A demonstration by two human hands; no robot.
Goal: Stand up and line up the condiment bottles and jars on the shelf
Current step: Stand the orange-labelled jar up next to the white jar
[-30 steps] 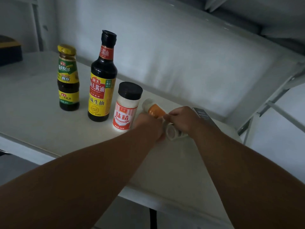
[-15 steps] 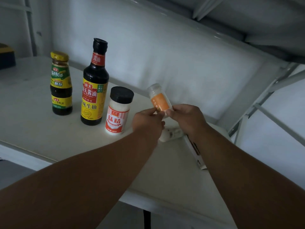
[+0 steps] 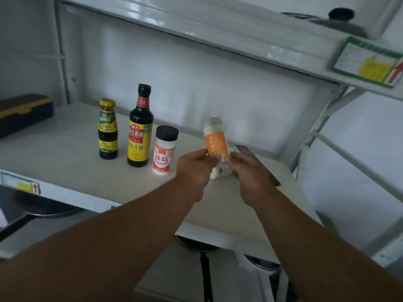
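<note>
Both hands meet in the middle, above the white shelf point(image 3: 65, 158). The left hand point(image 3: 194, 168) and the right hand point(image 3: 246, 171) each pinch the bottom of a small jar with an orange label point(image 3: 216, 139). The jar sticks up above the fingers, nearly upright, tipped a little to the left. It is up in the air, not on the shelf.

Just under the hands a little white jar point(image 3: 219, 172) lies on its side on the shelf.

To the left three things stand in a row. Nearest the hands is a white jar with a black lid point(image 3: 164, 149). Next is a tall dark bottle point(image 3: 139, 127). Far left is a short dark bottle with a yellow cap point(image 3: 108, 129).
</note>
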